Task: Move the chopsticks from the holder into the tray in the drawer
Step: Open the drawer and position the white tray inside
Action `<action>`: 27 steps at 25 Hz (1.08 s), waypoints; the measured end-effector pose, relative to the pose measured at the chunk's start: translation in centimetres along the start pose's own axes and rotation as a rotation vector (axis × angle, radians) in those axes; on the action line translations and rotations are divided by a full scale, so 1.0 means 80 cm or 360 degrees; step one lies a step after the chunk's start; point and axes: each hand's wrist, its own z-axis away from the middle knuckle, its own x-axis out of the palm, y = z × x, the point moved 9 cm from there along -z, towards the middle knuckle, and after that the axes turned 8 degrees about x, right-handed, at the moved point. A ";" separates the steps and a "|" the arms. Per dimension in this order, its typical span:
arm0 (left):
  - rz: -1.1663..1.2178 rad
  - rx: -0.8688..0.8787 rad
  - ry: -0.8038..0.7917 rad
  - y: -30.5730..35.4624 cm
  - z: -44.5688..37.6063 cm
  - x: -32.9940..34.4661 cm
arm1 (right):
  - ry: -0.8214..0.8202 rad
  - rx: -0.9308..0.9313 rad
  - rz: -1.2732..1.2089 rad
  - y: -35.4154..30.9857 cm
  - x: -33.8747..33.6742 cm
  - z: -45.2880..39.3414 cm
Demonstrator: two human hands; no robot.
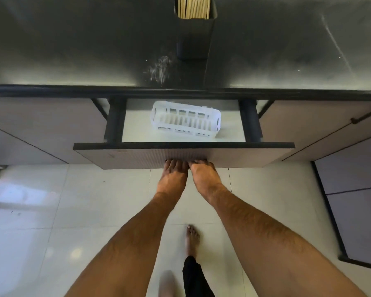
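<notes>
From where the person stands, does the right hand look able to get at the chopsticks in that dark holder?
Probably yes. The chopsticks stand in the open-topped holder on the bare counter, with nothing in front. For now the right hand and left hand grip the underside of the drawer front, so it must let go first.

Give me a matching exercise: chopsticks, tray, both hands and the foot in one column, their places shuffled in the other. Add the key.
Things:
1. chopsticks
2. tray
3. left hand and right hand
4. foot

Places:
A. at the lower edge of the drawer front
B. on the floor tiles
C. upright in the holder on the counter
D. inside the open drawer

Pairs: 1-C, 2-D, 3-A, 4-B
</notes>
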 end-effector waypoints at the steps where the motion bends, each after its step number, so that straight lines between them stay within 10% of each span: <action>1: 0.0017 0.0000 0.0014 0.002 0.000 -0.002 | -0.0005 0.0043 -0.0074 0.005 -0.001 0.001; 27: 0.0059 0.0079 0.0024 0.122 0.224 0.029 | -0.0124 -0.0237 0.0852 0.080 0.082 0.229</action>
